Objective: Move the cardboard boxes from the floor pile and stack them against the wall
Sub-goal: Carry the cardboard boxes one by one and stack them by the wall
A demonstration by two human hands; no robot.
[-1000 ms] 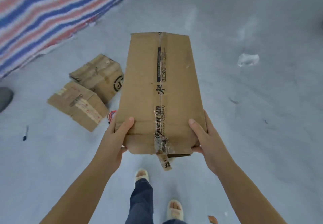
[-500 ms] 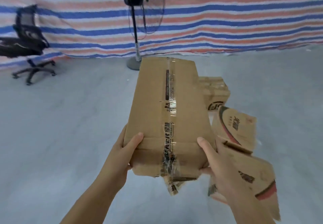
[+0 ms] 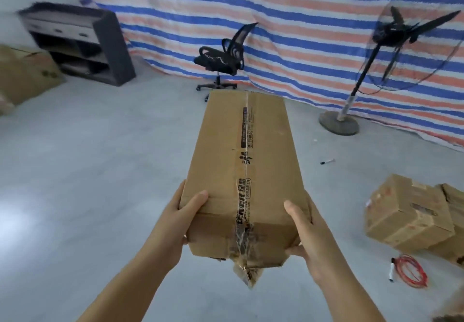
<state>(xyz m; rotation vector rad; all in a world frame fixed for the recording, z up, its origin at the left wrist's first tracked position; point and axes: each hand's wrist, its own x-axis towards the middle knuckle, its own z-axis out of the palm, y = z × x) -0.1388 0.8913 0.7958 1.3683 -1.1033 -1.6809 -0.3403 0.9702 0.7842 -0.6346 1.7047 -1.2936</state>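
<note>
I carry a long brown cardboard box [image 3: 244, 171] in front of me, its taped seam running down the middle and torn tape hanging off the near end. My left hand [image 3: 185, 218] grips its near left edge, thumb on top. My right hand [image 3: 305, 231] grips the near right edge the same way. Two more cardboard boxes [image 3: 411, 213] lie on the floor at the right. A large cardboard box [image 3: 25, 75] stands at the far left by the white wall.
A striped tarp [image 3: 276, 20] hangs across the back. A black office chair [image 3: 223, 57] and a standing fan [image 3: 399, 45] stand before it. A dark shelf unit [image 3: 80, 42] sits at the back left. A red cable coil [image 3: 411, 270] and markers lie on the grey floor.
My view has swung left: the fan and chair have shifted right, the shelf and far-left box have come into sight, and the floor pile now lies further right. Both hands keep their grip.
</note>
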